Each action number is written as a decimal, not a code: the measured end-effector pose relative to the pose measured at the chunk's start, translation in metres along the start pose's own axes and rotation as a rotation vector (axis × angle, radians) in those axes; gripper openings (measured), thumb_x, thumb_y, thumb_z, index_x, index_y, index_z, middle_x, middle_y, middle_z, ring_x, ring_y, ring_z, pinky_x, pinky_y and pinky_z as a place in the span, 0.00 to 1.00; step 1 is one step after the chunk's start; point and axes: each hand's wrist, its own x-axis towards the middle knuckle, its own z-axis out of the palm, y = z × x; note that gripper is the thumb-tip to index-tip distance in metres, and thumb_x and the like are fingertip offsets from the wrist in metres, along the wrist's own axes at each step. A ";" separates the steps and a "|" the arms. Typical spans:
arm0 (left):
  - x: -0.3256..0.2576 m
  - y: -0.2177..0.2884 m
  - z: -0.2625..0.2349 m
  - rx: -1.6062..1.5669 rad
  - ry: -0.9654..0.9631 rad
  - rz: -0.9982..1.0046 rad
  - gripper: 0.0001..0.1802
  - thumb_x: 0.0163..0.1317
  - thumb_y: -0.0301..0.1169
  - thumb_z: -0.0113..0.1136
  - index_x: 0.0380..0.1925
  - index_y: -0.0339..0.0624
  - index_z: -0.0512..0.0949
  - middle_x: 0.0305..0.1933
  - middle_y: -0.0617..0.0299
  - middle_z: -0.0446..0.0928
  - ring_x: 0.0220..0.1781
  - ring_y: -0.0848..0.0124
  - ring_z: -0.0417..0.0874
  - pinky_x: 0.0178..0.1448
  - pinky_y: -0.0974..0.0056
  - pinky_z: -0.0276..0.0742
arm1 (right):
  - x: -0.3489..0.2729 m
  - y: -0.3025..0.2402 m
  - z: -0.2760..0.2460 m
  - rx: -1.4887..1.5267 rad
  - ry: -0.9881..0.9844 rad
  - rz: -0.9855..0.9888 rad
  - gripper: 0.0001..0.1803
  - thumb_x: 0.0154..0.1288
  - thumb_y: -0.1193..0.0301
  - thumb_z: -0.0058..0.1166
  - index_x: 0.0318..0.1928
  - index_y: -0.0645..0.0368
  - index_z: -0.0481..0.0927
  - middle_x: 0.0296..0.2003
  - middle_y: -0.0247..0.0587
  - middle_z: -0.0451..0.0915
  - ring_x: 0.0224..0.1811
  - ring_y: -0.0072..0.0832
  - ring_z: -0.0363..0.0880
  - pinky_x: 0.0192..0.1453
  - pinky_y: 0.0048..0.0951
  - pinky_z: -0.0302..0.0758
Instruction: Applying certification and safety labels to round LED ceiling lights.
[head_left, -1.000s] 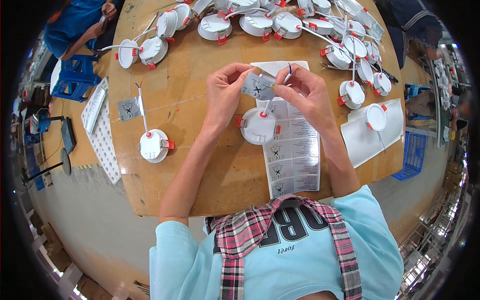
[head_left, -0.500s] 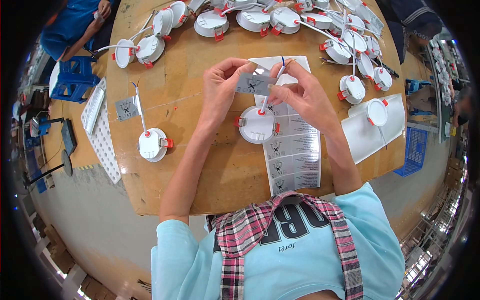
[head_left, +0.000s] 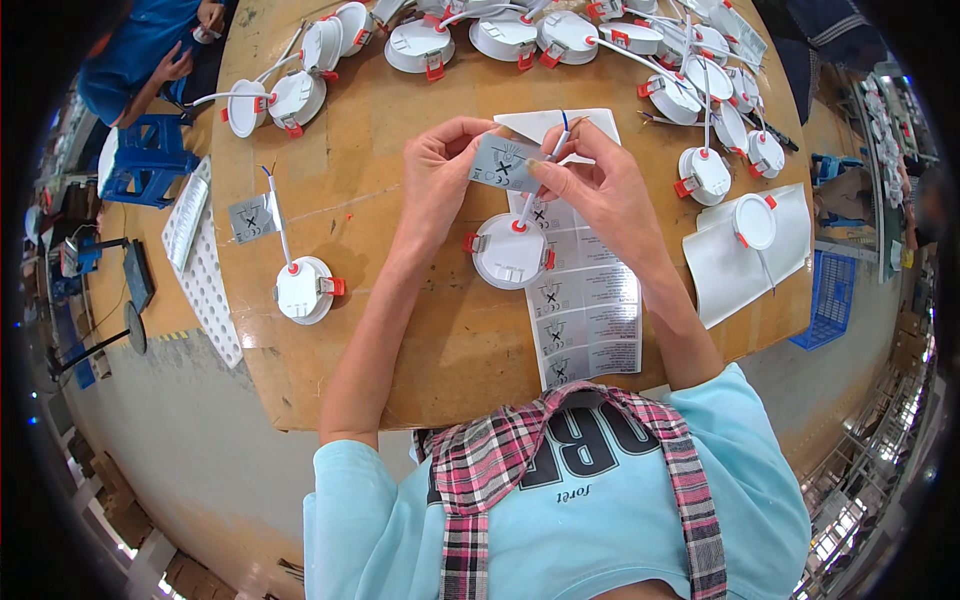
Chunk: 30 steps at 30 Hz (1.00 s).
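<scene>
Just in front of me, a white round downlight [head_left: 508, 258] with red-tipped spring clips lies face down on the table, its short white cable rising toward my hands. My left hand [head_left: 437, 180] is closed, pinching the left edge of a silver printed label [head_left: 502, 165]. With closed fingers, my right hand [head_left: 600, 190] grips the cable near its bare wire ends, its thumb at the label's right edge. The label meets the cable there; whether it is stuck on is hidden by my fingers. Beneath my right forearm is a silver sheet of labels [head_left: 590, 315].
To the left stands another downlight [head_left: 303, 291] with a label folded flag-like [head_left: 255, 217] on its cable. Several downlights [head_left: 505, 38] crowd the table's far side. One downlight [head_left: 754, 222] lies on white paper [head_left: 720, 285] at right. A co-worker in blue [head_left: 135, 60] sits far left.
The label has tilted, its right end dropping and its printed face turning more upward. The downlight beneath has shifted slightly left. The co-worker's second hand has come into view.
</scene>
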 end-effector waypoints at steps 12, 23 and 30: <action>-0.009 0.012 0.003 0.081 0.050 -0.030 0.09 0.64 0.30 0.61 0.35 0.33 0.84 0.31 0.65 0.83 0.34 0.82 0.80 0.39 0.75 0.75 | 0.002 0.007 0.008 0.081 0.098 -0.093 0.09 0.64 0.73 0.60 0.35 0.63 0.73 0.29 0.31 0.75 0.31 0.13 0.75 0.34 0.16 0.73; -0.011 0.015 -0.005 -0.091 -0.029 -0.144 0.06 0.64 0.27 0.59 0.37 0.36 0.82 0.35 0.65 0.83 0.36 0.81 0.80 0.44 0.73 0.74 | 0.004 0.003 0.004 -0.038 0.065 -0.098 0.09 0.62 0.71 0.62 0.33 0.61 0.75 0.28 0.29 0.77 0.32 0.15 0.75 0.40 0.19 0.74; -0.009 0.017 -0.012 -0.095 -0.093 -0.187 0.08 0.63 0.29 0.62 0.38 0.37 0.82 0.34 0.65 0.83 0.36 0.80 0.81 0.43 0.73 0.75 | 0.007 0.003 -0.003 -0.041 -0.007 -0.134 0.09 0.61 0.70 0.63 0.34 0.61 0.76 0.28 0.29 0.78 0.32 0.15 0.76 0.42 0.21 0.74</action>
